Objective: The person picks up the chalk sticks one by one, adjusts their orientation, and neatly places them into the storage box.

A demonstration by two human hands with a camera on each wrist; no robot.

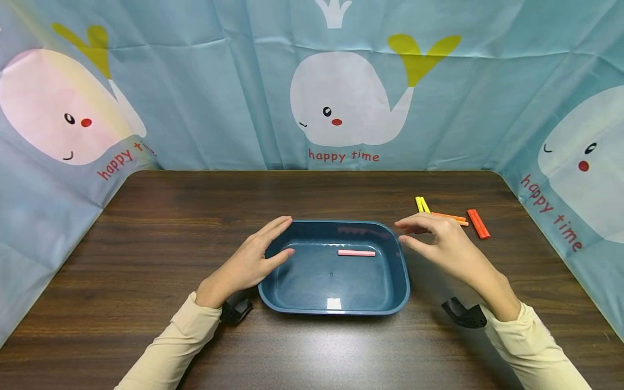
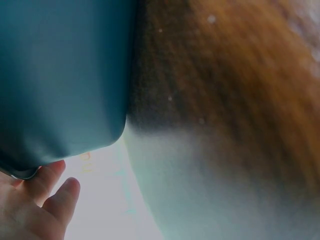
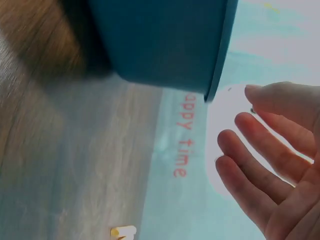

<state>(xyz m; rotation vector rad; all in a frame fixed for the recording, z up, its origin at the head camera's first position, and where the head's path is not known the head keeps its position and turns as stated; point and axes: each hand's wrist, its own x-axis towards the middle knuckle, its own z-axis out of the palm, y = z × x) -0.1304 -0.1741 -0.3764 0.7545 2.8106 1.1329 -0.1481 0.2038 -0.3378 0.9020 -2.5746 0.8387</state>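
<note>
A dark blue plastic basin [image 1: 312, 287] with rounded corners stands between my two hands. On its floor lies one pink stick [image 1: 357, 253], toward the back right. My left hand [image 1: 246, 260] is at the basin's left side, its extended fingers over the rim and the thumb reaching inward; in the left wrist view its fingertips meet the basin's edge. Just beyond the right rim hovers my right hand [image 1: 443, 241], fingers spread loosely, thumb near the rim. The right wrist view shows that hand [image 3: 280, 160] holding nothing, apart from the basin wall [image 3: 160, 45].
Behind the right hand lie yellow sticks [image 1: 422, 205] and orange sticks [image 1: 450, 216], partly hidden by it. Red sticks [image 1: 478, 223] lie farther right. The brown wooden table [image 1: 161, 254] is bordered at the back and sides by a blue whale-print curtain [image 1: 195, 103].
</note>
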